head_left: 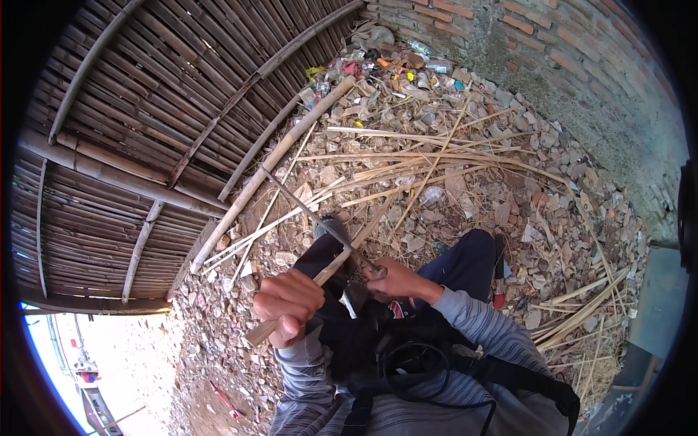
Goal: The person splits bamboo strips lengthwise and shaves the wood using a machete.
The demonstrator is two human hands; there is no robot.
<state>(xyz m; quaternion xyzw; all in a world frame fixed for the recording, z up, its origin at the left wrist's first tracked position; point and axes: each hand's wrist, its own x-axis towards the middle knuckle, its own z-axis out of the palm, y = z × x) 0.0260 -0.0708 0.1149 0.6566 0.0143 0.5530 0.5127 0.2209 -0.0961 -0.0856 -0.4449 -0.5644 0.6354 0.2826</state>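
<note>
Left hand (pixel 289 304) is clamped around a bamboo strip (pixel 331 268), near end poking out below the fist, the rest slanting off to the far right. Right hand (pixel 396 280) has its fingers wrapped round the handle of a long blade (pixel 307 209) that points far left and crosses the strip just beyond the hands. Loose pale strips (pixel 407 155) lie on the rubble (pixel 502 189) farther out, with a thick pole (pixel 273 173) to their left.

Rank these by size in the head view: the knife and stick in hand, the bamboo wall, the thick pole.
Largest to smallest:
1. Bamboo wall
2. Thick pole
3. Stick, partly covered by the left hand
4. Knife
</note>
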